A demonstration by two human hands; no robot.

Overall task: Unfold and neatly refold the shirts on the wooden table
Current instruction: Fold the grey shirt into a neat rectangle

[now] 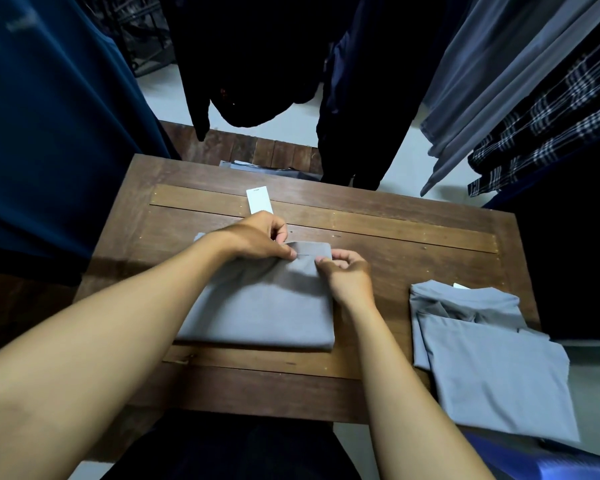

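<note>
A folded grey shirt (257,313) lies in the middle of the wooden desk (395,237); both hands are at its far edge; the left hand (253,239) has curled fingers and pinches the top fold of the shirt; the right hand (349,275) pinches the far right corner with its thumb and fingers; a white tag (260,200) lies on the desk just past the left hand; a second grey shirt (492,362) lies loosely folded at the right side, hanging over the edge; dark clothes (49,116) hang all around.
</note>
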